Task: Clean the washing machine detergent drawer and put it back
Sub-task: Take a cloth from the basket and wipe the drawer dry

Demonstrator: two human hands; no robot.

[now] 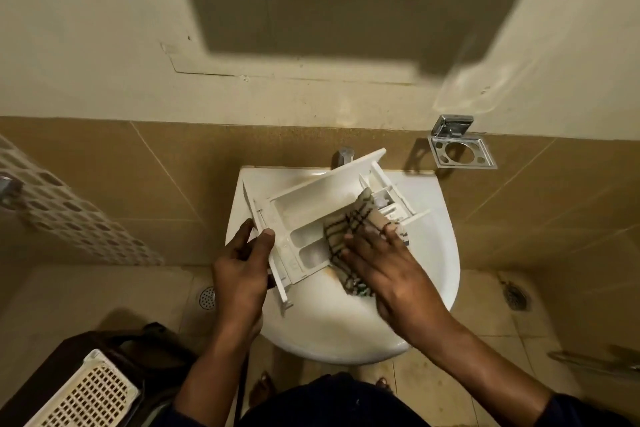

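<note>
A white plastic detergent drawer [311, 204] lies tilted across a white wash basin [440, 253], its compartments facing up. My left hand [242, 267] grips the drawer's front panel at the left end, thumb on top. My right hand [384, 263] presses a beige cloth with dark checked lines [349, 229] into the drawer's middle and right compartments. The cloth hangs over the drawer's near edge into the basin. The cloth hides part of the right-hand compartments.
A chrome tap [343, 154] stands behind the drawer at the tiled wall. A chrome holder [460, 149] is fixed to the wall at the right. A perforated basket [69, 211] hangs at the left; another perforated basket [86, 392] sits low left. Floor drains [207, 298] lie beside the basin.
</note>
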